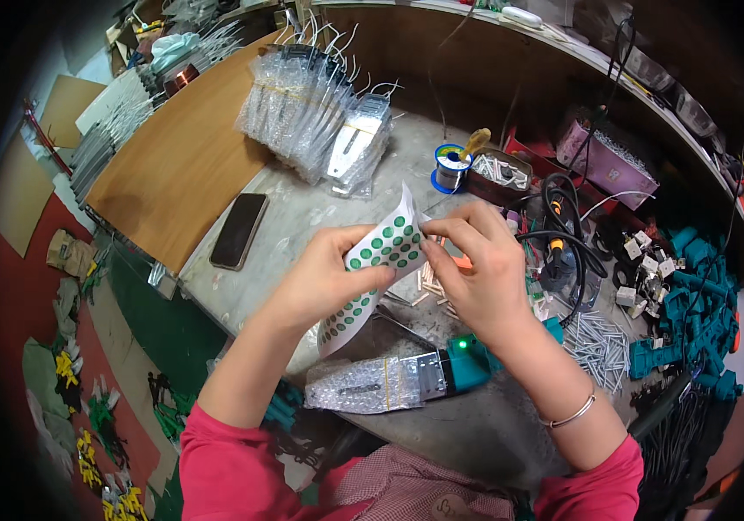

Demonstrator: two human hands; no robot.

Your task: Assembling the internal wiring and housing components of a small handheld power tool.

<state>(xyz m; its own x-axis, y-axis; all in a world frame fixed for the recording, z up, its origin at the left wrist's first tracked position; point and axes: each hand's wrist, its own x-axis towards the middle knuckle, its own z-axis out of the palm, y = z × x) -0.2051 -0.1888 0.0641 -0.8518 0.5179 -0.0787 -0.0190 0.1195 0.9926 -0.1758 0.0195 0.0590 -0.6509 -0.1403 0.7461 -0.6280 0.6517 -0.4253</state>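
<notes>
My left hand [324, 273] grips a white sheet of round green stickers [378, 252], its thumb lying across the front. The sheet is bent and held up over the table. At its right edge, the thumb and forefinger of my right hand [480, 260] are pinched together; whether a single sticker is between them is too small to see. Below the sheet lies a teal tool-like device [469, 363] with a lit green light. Its flat metal end is wrapped in bubble wrap [363, 385] with a band around it.
Left of the hands lies a black phone [240, 230]. Bubble-wrapped metal parts with white wires [302, 104] are stacked at the back. A solder spool [451, 169], a box of small metal parts [502, 170], black cables [567, 226], loose screws [599, 352] and teal housings [697, 295] crowd the right.
</notes>
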